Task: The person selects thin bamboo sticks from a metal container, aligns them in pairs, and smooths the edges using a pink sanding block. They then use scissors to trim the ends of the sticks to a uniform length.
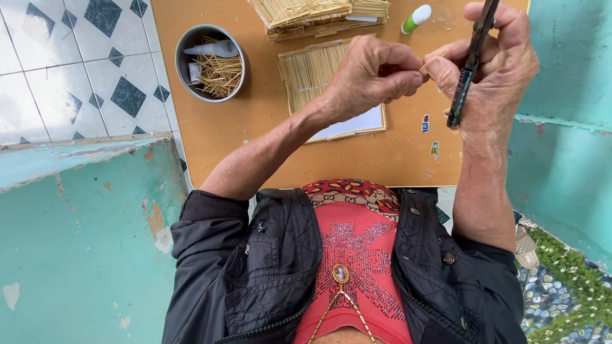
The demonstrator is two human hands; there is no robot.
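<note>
a thin little stick (431, 62) sits up in the air, pinched between both hands. the left hand (370, 76) has a tight grip on one end. the right hand (494, 67) holds the other end and also a dark tool (470, 64). below is the table (255, 134) with a stick mat (312, 70) and a bowl (210, 62).

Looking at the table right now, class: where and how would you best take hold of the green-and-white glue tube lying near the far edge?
Grip the glue tube across its white body, roughly mid-length, coming down from above. It lies flat and slanted on the table, apart from the stick bundles, so both long sides look free. Its narrower green end would likely give less hold.
</note>
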